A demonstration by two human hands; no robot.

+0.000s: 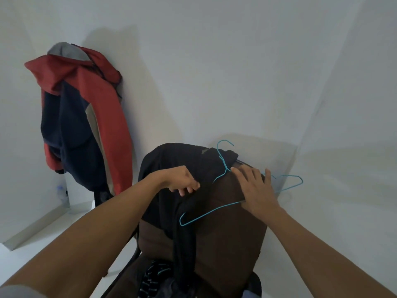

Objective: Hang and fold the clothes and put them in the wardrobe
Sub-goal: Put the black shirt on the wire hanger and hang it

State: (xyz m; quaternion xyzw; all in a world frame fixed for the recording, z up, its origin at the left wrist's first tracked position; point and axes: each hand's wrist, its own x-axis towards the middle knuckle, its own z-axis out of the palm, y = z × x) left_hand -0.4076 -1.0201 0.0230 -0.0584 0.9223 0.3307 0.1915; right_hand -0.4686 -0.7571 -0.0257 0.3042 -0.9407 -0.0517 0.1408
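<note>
A black garment (171, 160) hangs over the top of a brown chair back (225, 229). My left hand (182, 179) has its fingers curled into the garment's fabric near the chair's top edge. A teal wire hanger (206, 215) lies across the chair back, its hook (223, 147) pointing up above the garment. My right hand (255, 188) rests flat with straight fingers on the hanger and the chair back. A second teal hanger (294, 182) sticks out to the right behind that hand.
A red, navy and beige jacket (83, 117) hangs on the white wall at the left. More dark and striped clothes (154, 278) lie on the chair seat below. White walls close in behind and on the right. A plastic bottle (61, 191) stands by the left wall.
</note>
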